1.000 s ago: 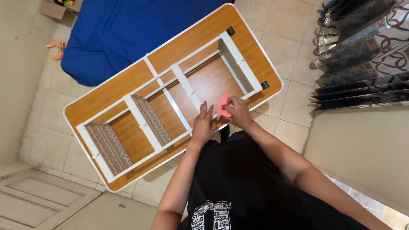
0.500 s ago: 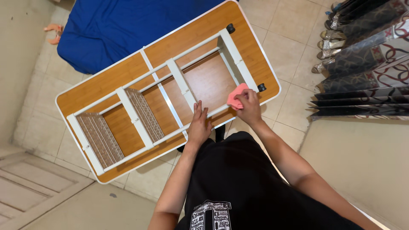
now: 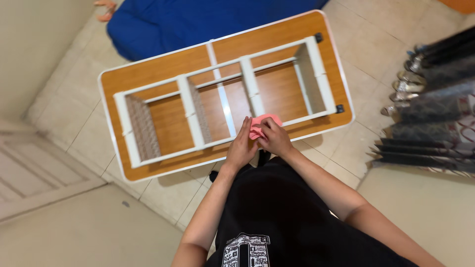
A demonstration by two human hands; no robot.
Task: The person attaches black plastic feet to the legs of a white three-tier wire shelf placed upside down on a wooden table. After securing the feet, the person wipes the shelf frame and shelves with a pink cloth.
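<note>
A folding table [image 3: 148, 79] lies upside down on the tiled floor, its wood-brown underside and white metal leg frame [image 3: 250, 89] facing up. My right hand [image 3: 275, 139] is closed around a pink cloth [image 3: 261, 122] at the table's near edge, by the near frame bar. My left hand [image 3: 242, 146] rests right beside it, fingers on the same bar and touching the cloth's left side. Both forearms reach forward from my black shirt.
A blue mattress or cushion [image 3: 198, 20] lies beyond the table. Dark patterned fabric [image 3: 430, 118] hangs at the right over several sandals [image 3: 410, 84]. A beige wall and door frame [image 3: 39, 168] stand at the left.
My right hand with the pink cloth has slid left along the table's near edge, from near the corner toward the middle. My left hand now touches the cloth. The view has shifted.
</note>
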